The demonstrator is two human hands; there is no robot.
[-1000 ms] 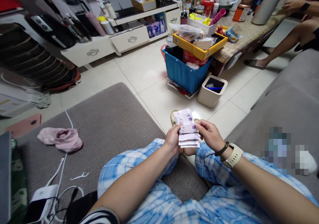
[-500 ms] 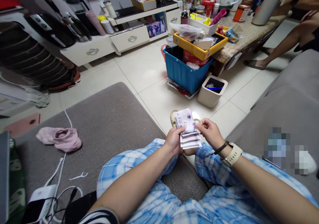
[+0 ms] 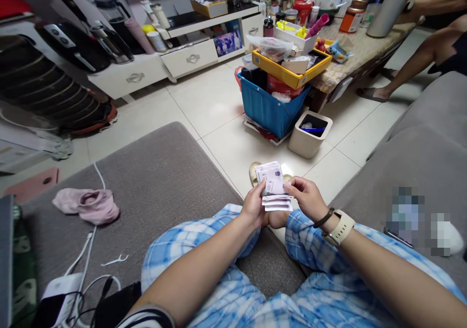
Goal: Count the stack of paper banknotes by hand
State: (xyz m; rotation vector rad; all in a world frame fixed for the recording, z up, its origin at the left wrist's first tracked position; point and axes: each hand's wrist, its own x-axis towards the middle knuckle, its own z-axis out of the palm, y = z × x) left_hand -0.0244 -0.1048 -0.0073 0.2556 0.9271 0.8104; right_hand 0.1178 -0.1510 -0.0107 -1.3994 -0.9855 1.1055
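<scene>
A small stack of pale purple banknotes (image 3: 272, 177) with dark print is held over the gap between my knees. My left hand (image 3: 254, 204) grips the stack from the left, its thumb lying on the top face. My right hand (image 3: 308, 195) pinches the stack's right edge between thumb and fingertips. Several note ends fan out below in overlapping pale strips. How many notes there are cannot be made out. The fingers behind the stack are hidden.
Grey sofa cushions (image 3: 156, 172) surround my legs. A beige bin (image 3: 304, 145) and a blue basket (image 3: 268, 106) stand ahead on the floor. A crowded table (image 3: 383, 41) is beyond, with a seated person's leg (image 3: 412, 67) at right. Cables and a pink cloth item (image 3: 98, 206) lie left.
My right hand has come slightly down and left, its fingertips closer on the notes. My left thumb has shifted up and left on the stack. The lower fanned ends sit closer together.
</scene>
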